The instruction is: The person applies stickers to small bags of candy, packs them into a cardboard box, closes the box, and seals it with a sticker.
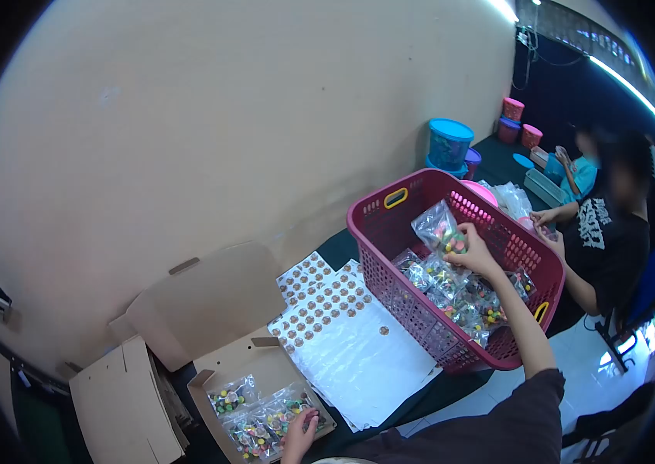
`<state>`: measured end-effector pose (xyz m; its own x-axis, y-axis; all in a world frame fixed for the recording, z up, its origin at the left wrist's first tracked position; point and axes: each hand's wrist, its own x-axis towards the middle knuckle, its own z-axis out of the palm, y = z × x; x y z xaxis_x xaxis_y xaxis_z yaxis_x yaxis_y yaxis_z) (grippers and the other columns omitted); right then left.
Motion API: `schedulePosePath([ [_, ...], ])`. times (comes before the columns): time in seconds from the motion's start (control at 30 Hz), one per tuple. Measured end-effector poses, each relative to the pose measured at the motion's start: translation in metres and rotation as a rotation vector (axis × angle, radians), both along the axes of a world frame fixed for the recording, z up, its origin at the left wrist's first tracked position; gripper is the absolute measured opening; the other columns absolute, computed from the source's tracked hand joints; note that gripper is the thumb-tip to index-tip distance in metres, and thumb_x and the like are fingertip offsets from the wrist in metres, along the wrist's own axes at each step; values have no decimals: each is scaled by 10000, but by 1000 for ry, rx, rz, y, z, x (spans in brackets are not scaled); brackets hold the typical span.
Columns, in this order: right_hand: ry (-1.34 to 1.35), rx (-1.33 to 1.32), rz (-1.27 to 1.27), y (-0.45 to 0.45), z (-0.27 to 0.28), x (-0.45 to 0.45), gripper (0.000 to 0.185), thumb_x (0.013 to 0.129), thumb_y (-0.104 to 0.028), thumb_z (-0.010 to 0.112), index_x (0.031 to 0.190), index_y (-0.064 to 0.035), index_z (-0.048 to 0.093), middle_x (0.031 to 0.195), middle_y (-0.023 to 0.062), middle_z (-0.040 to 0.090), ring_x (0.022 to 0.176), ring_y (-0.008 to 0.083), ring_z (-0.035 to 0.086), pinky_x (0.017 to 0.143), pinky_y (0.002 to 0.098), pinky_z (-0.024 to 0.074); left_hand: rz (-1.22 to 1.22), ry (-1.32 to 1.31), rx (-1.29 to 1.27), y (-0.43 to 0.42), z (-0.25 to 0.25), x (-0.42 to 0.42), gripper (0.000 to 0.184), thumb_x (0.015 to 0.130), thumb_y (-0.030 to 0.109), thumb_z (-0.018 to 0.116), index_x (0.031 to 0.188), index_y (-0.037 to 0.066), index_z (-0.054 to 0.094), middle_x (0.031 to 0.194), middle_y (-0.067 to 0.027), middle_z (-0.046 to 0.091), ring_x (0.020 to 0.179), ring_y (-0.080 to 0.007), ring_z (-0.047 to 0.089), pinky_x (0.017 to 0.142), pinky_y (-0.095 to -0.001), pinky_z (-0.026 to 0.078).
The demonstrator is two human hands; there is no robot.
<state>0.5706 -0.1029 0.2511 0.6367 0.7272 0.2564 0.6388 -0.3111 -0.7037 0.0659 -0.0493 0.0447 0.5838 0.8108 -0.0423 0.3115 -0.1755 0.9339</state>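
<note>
Maroon basket (pixel 405 301): heaped inside with clear bags (pixel 459 298) of colourful pieces.
Held bag (pixel 434 224): pinched between thumb and fingers of the right hand (pixel 476 251), over the heap in the basket.
Left hand (pixel 299 439): placed at the boxed bags (pixel 246 433), left of the basket; fingers are curled, though whether anything is gripped cannot be told.
Cardboard box (pixel 261 357): opened left of the basket.
White sheets (pixel 362 348): spread between basket and box.
Blue tub (pixel 451 143): set behind the basket.
</note>
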Motion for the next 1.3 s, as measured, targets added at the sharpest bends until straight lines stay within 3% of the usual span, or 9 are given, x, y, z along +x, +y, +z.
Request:
schedulePosePath([
  [0.17, -106, 29, 341, -10, 88, -143, 705, 573, -238, 759, 1142, -49, 387, 1017, 143, 505, 948, 274, 527, 814, 342, 422, 25, -218, -351, 11, 20, 9, 264, 873, 137, 501, 1095, -5, 508, 1013, -96, 596, 910, -155, 575, 789, -255, 448],
  [0.43, 50, -11, 738, 29, -46, -272, 826, 642, -332, 728, 1246, 7, 277, 1077, 235, 412, 1001, 362, 459, 831, 391, 400, -48, -648, -552, 8, 76, 32, 392, 887, 211, 489, 1194, -14, 395, 1015, -105, 573, 923, -148, 560, 797, -267, 452],
  [0.5, 167, -99, 814, 33, -65, -294, 850, 641, -319, 725, 1264, 3, 244, 1094, 249, 394, 1023, 374, 442, 850, 390, 390, 149, -251, -522, 9, 68, 30, 343, 890, 229, 486, 1136, -7, 447, 962, -70, 577, 847, -109, 560, 747, -249, 457],
  [0.57, 187, -88, 877, 34, -78, -309, 854, 658, -292, 728, 1278, -7, 214, 1121, 238, 386, 1030, 325, 464, 830, 378, 420, 210, -312, -472, 13, 61, 25, 310, 887, 222, 493, 1105, 2, 471, 947, -54, 575, 821, -96, 555, 731, -241, 456],
  [0.63, 778, -191, 849, 34, -78, -319, 889, 649, -275, 755, 1293, -31, 193, 1135, 208, 354, 1038, 247, 432, 825, 364, 430, 258, -369, -419, 16, 63, 17, 278, 884, 215, 499, 1074, 12, 494, 931, -37, 574, 795, -83, 550, 716, -233, 455],
  [0.77, 972, -310, 851, 38, -110, -315, 676, 747, -202, 682, 1246, -13, 267, 1019, 154, 507, 838, 185, 563, 665, 283, 503, 326, -595, -717, 19, 71, 4, 233, 870, 158, 511, 1064, 30, 505, 961, -37, 573, 846, -92, 551, 725, -222, 449],
  [0.8, 1043, -359, 867, 38, -109, -318, 434, 792, -161, 630, 1137, 2, 422, 896, 88, 589, 719, 135, 588, 614, 246, 506, 365, -695, -733, 18, 80, 4, 248, 870, 153, 507, 1082, 25, 491, 992, -45, 563, 875, -93, 543, 737, -226, 449],
  [0.93, 1275, -332, 844, 33, -121, -337, 223, 813, -155, 601, 981, -17, 550, 829, 39, 610, 728, 93, 579, 593, 221, 490, 356, -731, -739, 18, 77, -5, 334, 852, 151, 544, 1134, 7, 438, 1061, -58, 528, 931, -87, 514, 769, -232, 439],
  [1.3, 1221, -453, 859, 57, -145, -317, 296, 839, -322, 557, 1003, -76, 549, 907, 25, 612, 774, 80, 562, 686, 220, 437, 479, -680, -718, 29, 59, -35, 295, 853, 264, 544, 1067, 60, 541, 863, -42, 598, 760, -111, 594, 633, -233, 506],
])
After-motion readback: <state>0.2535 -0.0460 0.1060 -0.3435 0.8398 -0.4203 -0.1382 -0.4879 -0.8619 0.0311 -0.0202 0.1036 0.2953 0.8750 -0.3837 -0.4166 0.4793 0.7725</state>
